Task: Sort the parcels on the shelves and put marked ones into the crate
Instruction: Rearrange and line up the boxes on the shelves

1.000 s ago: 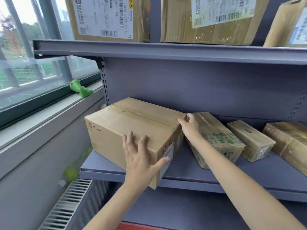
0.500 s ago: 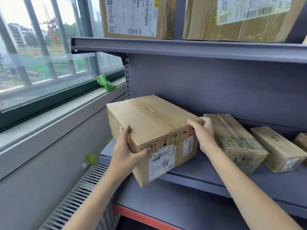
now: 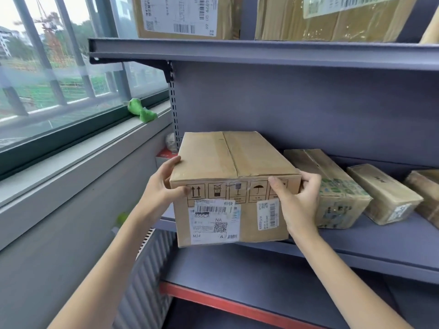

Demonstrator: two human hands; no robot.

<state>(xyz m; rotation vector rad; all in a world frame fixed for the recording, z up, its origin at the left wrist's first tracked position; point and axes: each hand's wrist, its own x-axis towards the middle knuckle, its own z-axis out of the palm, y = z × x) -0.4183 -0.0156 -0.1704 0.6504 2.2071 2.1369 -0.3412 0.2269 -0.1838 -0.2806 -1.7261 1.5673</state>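
Observation:
A large brown cardboard parcel (image 3: 234, 162) stands at the left end of the middle shelf (image 3: 370, 248), its front face with two white shipping labels and handling symbols turned toward me, overhanging the shelf edge. My left hand (image 3: 164, 186) grips its upper left corner, thumb on the front face. My right hand (image 3: 297, 200) grips its upper right corner, thumb across the front. No crate is in view.
Right of the big parcel lie a taped box with green print (image 3: 332, 186), a smaller wrapped box (image 3: 382, 193) and part of another (image 3: 427, 193). Labelled boxes (image 3: 187, 15) sit on the upper shelf (image 3: 261, 53). A window sill with a green toy (image 3: 141, 110) and a radiator (image 3: 147, 269) lie left.
The big parcel has been turned so its labelled side faces me squarely. My left hand shifted from its front face to the left corner; my right hand came round to the right front corner.

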